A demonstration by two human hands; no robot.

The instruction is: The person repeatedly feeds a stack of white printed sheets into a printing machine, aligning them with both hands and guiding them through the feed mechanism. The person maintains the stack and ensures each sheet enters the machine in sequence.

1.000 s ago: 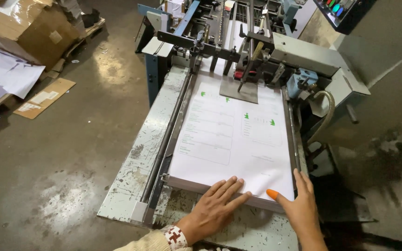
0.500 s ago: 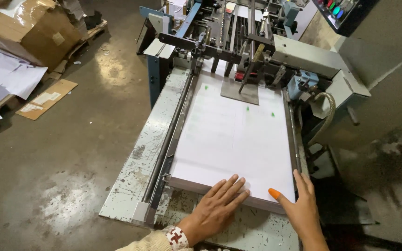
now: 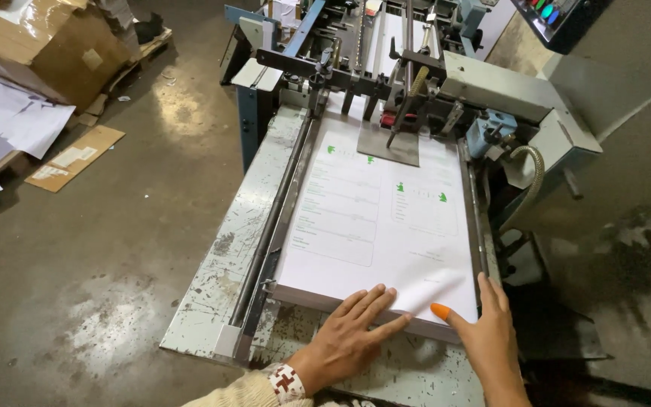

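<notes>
while flat on paper stack [image 3: 374, 226] | left hand [image 3: 348, 339] fingers spread | right hand [image 3: 487, 343] at corner

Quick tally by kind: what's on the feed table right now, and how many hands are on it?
Hands: 2, the left hand and the right hand, both flat on the near edge of the stack.
Paper stack of printed sheets: 1.
Orange fingertip cover, on the right hand: 1.
Grey metal plate resting on the stack's far end: 1.
Total: 5.

Left hand [image 3: 348, 335] and right hand [image 3: 484, 339] press flat on the paper stack's [image 3: 378, 226] near edge on the feeder table [image 3: 224, 271].
</notes>
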